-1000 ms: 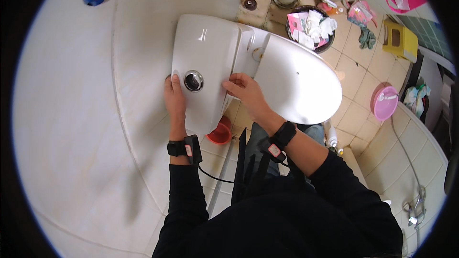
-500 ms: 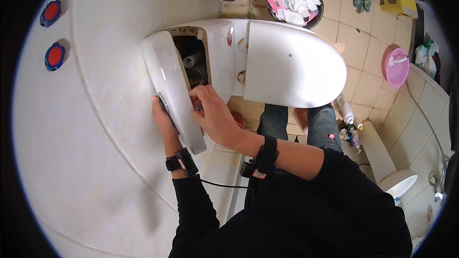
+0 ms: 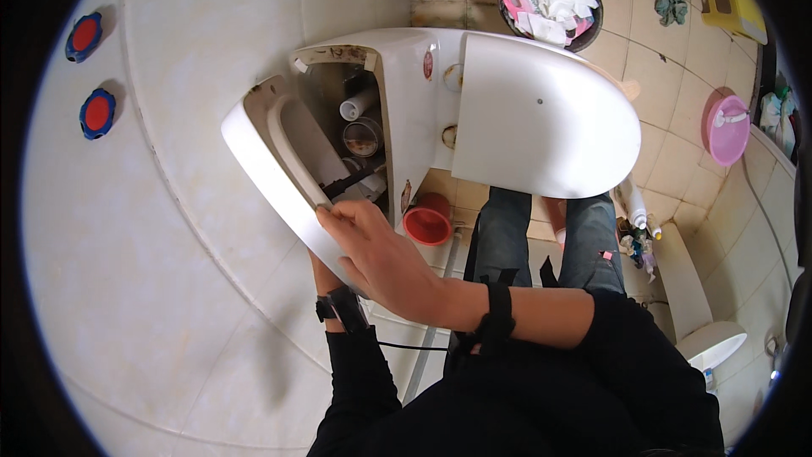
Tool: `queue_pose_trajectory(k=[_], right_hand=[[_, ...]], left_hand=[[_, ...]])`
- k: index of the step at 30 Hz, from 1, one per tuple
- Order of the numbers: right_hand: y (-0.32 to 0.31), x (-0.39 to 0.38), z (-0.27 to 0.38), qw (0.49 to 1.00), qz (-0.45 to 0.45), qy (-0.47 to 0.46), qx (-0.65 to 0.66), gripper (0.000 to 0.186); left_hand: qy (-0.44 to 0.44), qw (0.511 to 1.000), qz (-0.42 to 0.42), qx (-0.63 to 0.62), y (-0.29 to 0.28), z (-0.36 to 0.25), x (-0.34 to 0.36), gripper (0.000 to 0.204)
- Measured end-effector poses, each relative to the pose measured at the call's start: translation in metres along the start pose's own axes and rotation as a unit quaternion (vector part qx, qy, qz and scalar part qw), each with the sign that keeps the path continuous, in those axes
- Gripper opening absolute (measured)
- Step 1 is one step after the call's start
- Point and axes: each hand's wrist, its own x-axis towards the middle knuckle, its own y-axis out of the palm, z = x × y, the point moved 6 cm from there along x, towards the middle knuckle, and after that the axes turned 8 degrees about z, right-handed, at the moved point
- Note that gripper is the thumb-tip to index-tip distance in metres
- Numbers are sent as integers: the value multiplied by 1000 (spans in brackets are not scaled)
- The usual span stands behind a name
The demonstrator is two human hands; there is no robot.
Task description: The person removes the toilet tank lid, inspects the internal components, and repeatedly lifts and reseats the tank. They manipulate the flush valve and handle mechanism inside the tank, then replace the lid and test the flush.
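A white toilet cistern lid [image 3: 256,162] is tilted up on its side, its hollow underside turned toward the open cistern [image 3: 408,93]. My right hand [image 3: 385,258] grips the lid's near end, fingers over the edge. Behind the lid is my left hand [image 3: 322,275]; only its wrist side shows, and the fingers are hidden. Inside the cistern I see a white pipe [image 3: 355,107], a clear round fitting [image 3: 362,137] and a dark arm [image 3: 345,182]. The toilet seat cover [image 3: 541,118] is down.
A red bucket [image 3: 428,222] stands beside the cistern, near my legs. Beyond the toilet is a dark bin [image 3: 598,24] heaped with tissues. A yellow stool [image 3: 734,4], pink basin [image 3: 727,131] and bottles [image 3: 633,203] are to the right. Two red-and-blue round pieces [image 3: 97,114] are on the left.
The lid has swung away to the left and tipped up, exposing more of the cistern's inside. My right hand has moved nearer along its edge; my left fingers have gone out of sight.
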Motion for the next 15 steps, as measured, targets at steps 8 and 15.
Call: queue_pose_trajectory(k=[8, 15], right_hand=[[1, -17, 13, 998, 14, -20, -60, 79], [25, -36, 16, 990, 138, -31, 4, 94]], left_hand=[[-31, 999, -2, -43, 6, 23, -29, 44], [-59, 995, -6, -82, 15, 45, -66, 44]])
